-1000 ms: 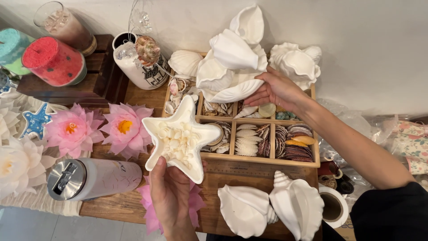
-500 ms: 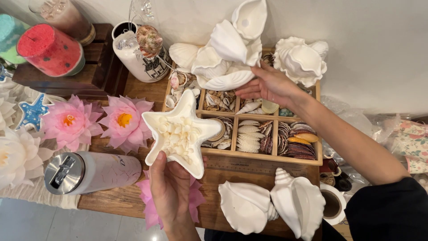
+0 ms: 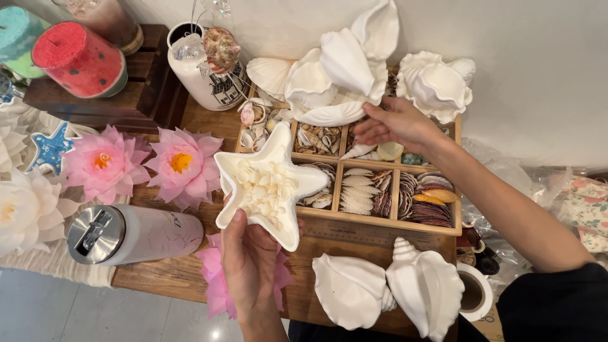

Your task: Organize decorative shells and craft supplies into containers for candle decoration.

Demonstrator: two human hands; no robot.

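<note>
My left hand (image 3: 248,261) grips a white star-shaped dish (image 3: 266,183) by its lower point and holds it above the table. Small cream shells fill the dish. My right hand (image 3: 398,124) reaches into the back row of a wooden compartment tray (image 3: 380,221), fingers bent over a pale shell; whether it grips one I cannot tell. Large white conch shells (image 3: 345,63) rest on the tray's far side, just above that hand. The tray's other compartments hold sorted small shells, striped, brown and orange.
Two pink paper lotus flowers (image 3: 142,166) lie left of the dish, a third under my left wrist. A pink tumbler with a steel lid (image 3: 130,233) lies on its side. Two big white conchs (image 3: 392,291), a white jar (image 3: 206,76) and a red candle (image 3: 79,60) stand around.
My left hand has held the star dish nearly still. My right hand has slid slightly lower and inward over the tray's back row.
</note>
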